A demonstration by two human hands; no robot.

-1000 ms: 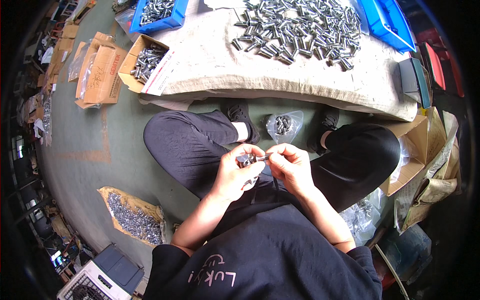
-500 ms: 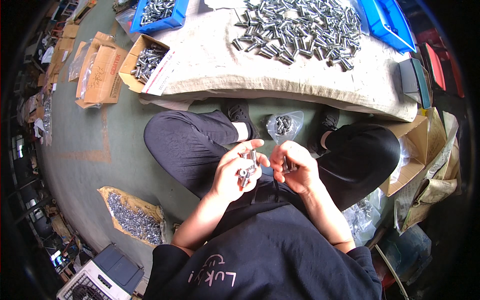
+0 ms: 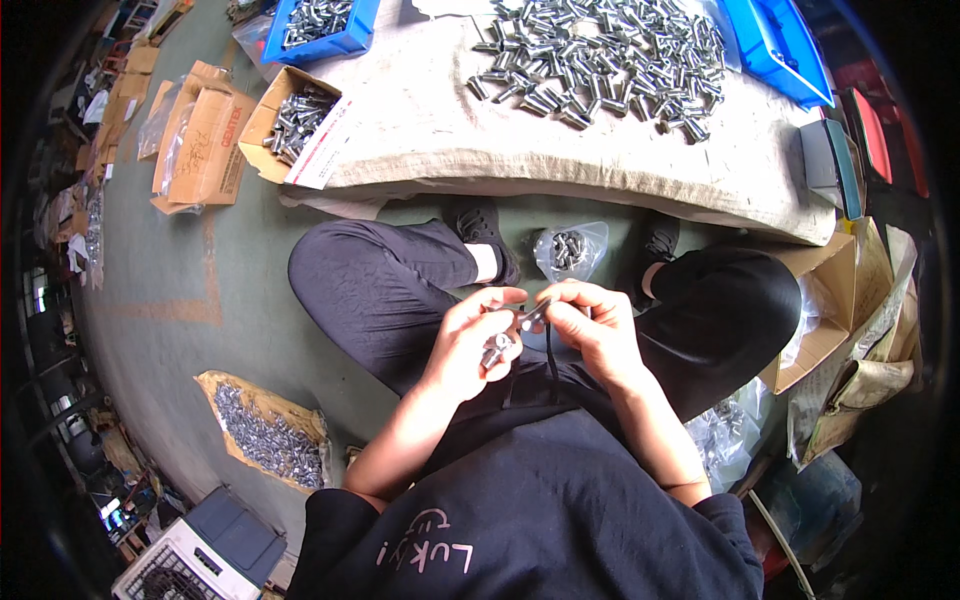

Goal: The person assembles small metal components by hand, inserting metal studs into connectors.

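Note:
My left hand (image 3: pixel 467 345) is closed around a few small, shiny, bolt-like metal parts (image 3: pixel 496 348), whose ends stick out below its fingers. Thumb and index finger of that hand meet another metal piece (image 3: pixel 533 318) between the hands. My right hand (image 3: pixel 598 330) pinches the same piece from the other side; its exact shape is partly hidden by the fingers. Both hands are above my lap, close together. Just beyond them, a clear plastic bag (image 3: pixel 596 243) with similar metal parts (image 3: pixel 568 251) sits on the floor between my feet.
Ahead, a cloth-covered low surface (image 3: pixel 420 140) bears a wide heap of metal parts (image 3: pixel 600 60). Blue bins (image 3: pixel 345 40) stand at its left and right. Cardboard boxes (image 3: pixel 262 130) flank me. Small parts lie on a cardboard sheet (image 3: pixel 312 430) at left, near a fan-like machine (image 3: pixel 215 550).
My right hand has turned and moved left to meet the left fingertips. A metal piece is now pinched between both hands; the parts in my left palm have shifted slightly.

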